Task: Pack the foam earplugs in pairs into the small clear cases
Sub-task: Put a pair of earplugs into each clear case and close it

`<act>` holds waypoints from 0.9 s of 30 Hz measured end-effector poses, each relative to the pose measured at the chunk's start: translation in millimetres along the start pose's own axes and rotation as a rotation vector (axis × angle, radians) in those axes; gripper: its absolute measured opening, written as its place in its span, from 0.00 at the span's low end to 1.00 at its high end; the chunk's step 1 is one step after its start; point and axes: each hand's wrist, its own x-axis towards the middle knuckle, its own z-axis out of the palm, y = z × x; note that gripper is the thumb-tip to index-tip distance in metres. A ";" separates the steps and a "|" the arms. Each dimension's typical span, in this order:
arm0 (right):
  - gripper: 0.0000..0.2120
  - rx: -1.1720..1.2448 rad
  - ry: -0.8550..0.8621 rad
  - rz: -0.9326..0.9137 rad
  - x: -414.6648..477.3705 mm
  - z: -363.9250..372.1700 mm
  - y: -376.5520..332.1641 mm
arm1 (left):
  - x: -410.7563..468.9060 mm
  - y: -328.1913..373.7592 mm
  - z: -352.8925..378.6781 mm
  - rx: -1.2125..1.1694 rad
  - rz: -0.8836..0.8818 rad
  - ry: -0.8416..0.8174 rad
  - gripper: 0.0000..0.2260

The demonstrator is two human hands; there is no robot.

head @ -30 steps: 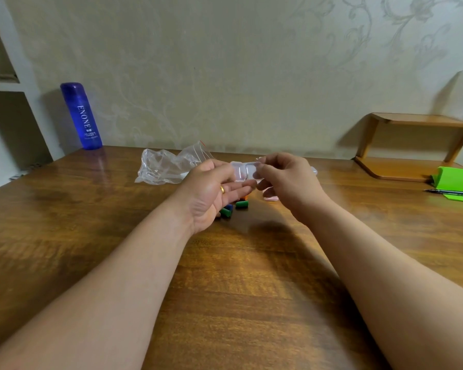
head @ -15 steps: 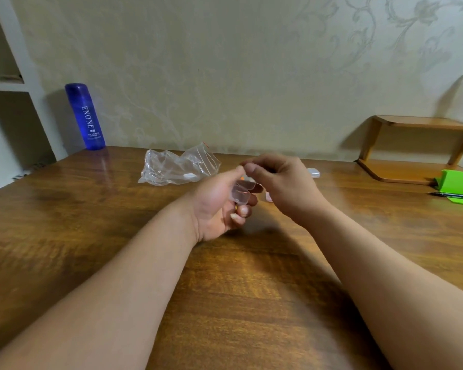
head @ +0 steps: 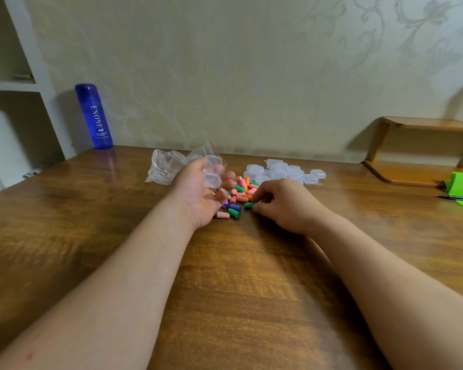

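blue bottle point(head: 94, 116) reads "enone", at table point(head: 238, 289) back-left edge. left hand point(head: 198, 194) grips open case point(head: 212, 174); right hand point(head: 281, 205) pinches green plug point(head: 248, 205) at pile's point(head: 241, 188) near edge. wide wood nearer.

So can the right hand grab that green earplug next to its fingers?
Probably yes. The right hand sits right beside the green earplug, with nothing between them. The left hand, holding the open case, is out of the way.

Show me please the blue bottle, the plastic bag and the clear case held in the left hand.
blue bottle point(head: 94, 116): head view, middle of its body.
plastic bag point(head: 165, 167): head view, crumpled middle.
clear case point(head: 212, 180): head view, its lower half.
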 end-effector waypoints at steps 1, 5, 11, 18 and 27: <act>0.07 -0.003 0.009 -0.002 0.5 0.8 0.0 | 1.2 -0.2 -0.4 -0.005 -0.001 -0.002 0.16; 0.05 -0.023 0.017 0.002 1.2 3.3 -1.7 | 3.6 -3.5 3.0 -0.022 0.007 -0.057 0.14; 0.05 0.054 0.217 0.017 4.5 5.3 -4.6 | 6.8 -12.0 5.2 0.009 -0.008 -0.143 0.14; 0.03 0.241 0.421 -0.128 4.4 7.2 -34.0 | -0.8 -12.2 7.4 0.030 -0.024 -0.179 0.18; 0.04 0.102 0.346 -0.183 7.9 17.0 -40.7 | -5.9 -13.1 8.8 0.112 -0.086 -0.262 0.25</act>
